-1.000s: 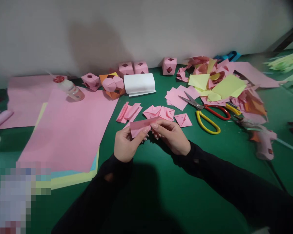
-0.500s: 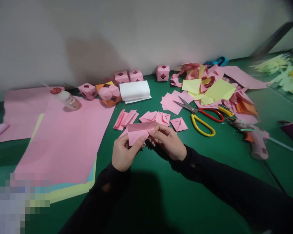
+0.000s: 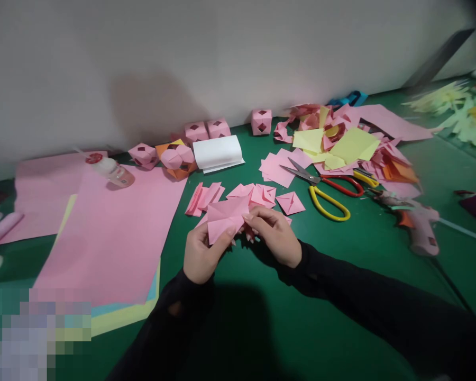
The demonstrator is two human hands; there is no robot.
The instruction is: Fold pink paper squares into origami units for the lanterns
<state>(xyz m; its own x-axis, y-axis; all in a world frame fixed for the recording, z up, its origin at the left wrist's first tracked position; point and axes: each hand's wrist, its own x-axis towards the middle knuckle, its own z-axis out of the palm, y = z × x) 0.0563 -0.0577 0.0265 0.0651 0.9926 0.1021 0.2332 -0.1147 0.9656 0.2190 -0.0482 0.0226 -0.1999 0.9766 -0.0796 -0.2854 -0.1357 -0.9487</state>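
A creased pink paper square point(image 3: 227, 214) is held up between both hands above the green table. My left hand point(image 3: 203, 254) pinches its lower left part, thumb on the front face. With thumb and fingertips my right hand point(image 3: 273, 233) grips its right edge. Just behind the held paper lie folded pink paper pieces point(image 3: 264, 194), some flat with tucked corners. Another folded pink square point(image 3: 291, 202) rests to the right of these. Folded pink strips point(image 3: 205, 197) lie to the left. The paper hides part of the pieces behind it.
Scissors point(image 3: 316, 180) lie open at the right, before a heap of paper scraps point(image 3: 341, 143). A glue gun point(image 3: 418, 219) is farther right. Large pink sheets point(image 3: 115, 233) and a glue bottle point(image 3: 117, 173) are left. Pink paper cubes point(image 3: 261, 122) stand along the wall.
The pink paper has opened out from a folded-over shape to a flatter, creased sheet tilted toward me. Both hands keep their hold. The view has shifted slightly.
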